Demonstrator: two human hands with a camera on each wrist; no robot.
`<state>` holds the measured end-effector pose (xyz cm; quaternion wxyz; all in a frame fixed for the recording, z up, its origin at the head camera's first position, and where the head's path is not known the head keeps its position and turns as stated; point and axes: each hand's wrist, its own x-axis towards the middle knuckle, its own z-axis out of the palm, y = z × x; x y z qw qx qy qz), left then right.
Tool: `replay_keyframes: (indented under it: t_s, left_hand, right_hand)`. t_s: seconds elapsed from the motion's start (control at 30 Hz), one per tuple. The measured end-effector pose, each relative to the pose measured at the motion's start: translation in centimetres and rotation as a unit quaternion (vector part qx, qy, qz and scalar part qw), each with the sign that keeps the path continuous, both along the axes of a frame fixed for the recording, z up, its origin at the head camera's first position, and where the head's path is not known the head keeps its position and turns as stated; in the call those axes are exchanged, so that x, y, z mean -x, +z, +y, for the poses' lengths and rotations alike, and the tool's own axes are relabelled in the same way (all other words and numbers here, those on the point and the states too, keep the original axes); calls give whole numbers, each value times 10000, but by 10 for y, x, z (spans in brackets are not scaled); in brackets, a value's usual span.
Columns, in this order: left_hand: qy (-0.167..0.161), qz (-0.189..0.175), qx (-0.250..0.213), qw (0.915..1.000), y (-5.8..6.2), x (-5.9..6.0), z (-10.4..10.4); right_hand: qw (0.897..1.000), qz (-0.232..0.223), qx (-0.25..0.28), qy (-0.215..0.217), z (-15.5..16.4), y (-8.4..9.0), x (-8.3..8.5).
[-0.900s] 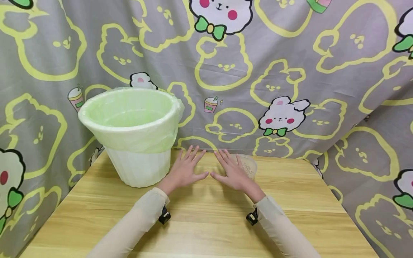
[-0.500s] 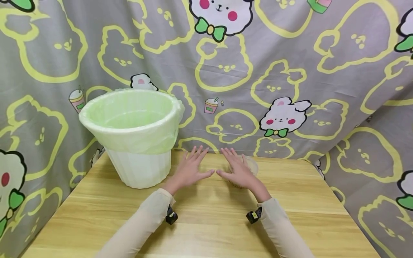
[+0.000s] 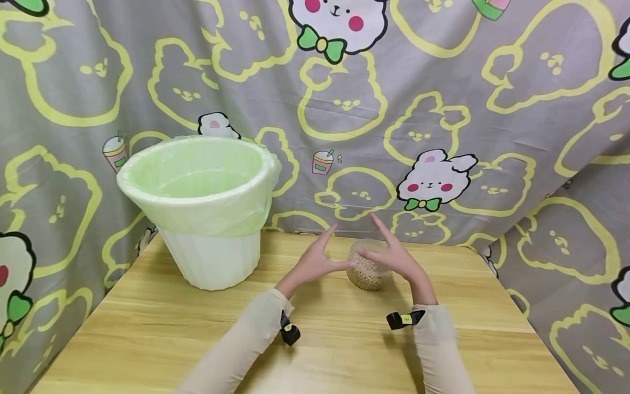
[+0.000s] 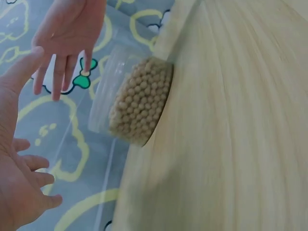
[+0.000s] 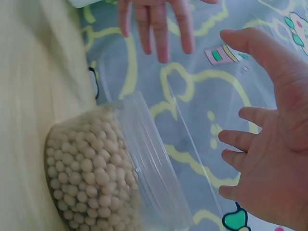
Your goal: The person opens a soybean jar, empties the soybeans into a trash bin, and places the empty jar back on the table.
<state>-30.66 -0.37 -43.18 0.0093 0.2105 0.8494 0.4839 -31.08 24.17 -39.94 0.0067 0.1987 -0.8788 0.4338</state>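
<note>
A clear round plastic jar (image 3: 366, 281) with a translucent lid stands on the table, its lower part full of small beige balls resembling dried beans. To its left is my left hand (image 3: 313, 265), fingers extended and thumb pointing at the jar. My right hand (image 3: 400, 259) hovers at the jar's upper right, with its spread fingers and thumb overlapping the lid in the head view. Both wrist views show a gap between the jar (image 4: 140, 102) and the two palms, which face each other above lid height. Neither hand holds anything.
A large white bucket (image 3: 211, 260) lined with a pale green plastic bag stands at the left of the wooden table (image 3: 339, 350). A grey cartoon-print curtain (image 3: 275, 98) hangs behind the table and along its sides.
Both hands have moved right and turned from palms down to palms facing each other. The jar, earlier mostly covered by the right hand, now shows between them. The bucket stays put.
</note>
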Motion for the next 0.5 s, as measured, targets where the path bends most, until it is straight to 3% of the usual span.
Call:
replay_keyframes:
  t_s: [0.17, 0.33, 0.5]
  left_hand:
    - [-162, -385, -670, 9969, -11, 5, 13]
    - [-258, -379, -799, 9957, -22, 10, 25]
    - [-448, -651, -990, 9919, -34, 15, 35]
  right_hand:
    - [9996, -156, 222, -42, 16, -3, 1]
    - [9989, -349, 318, 79, 32, -5, 4]
    - [9952, -651, 597, 427, 54, -15, 10]
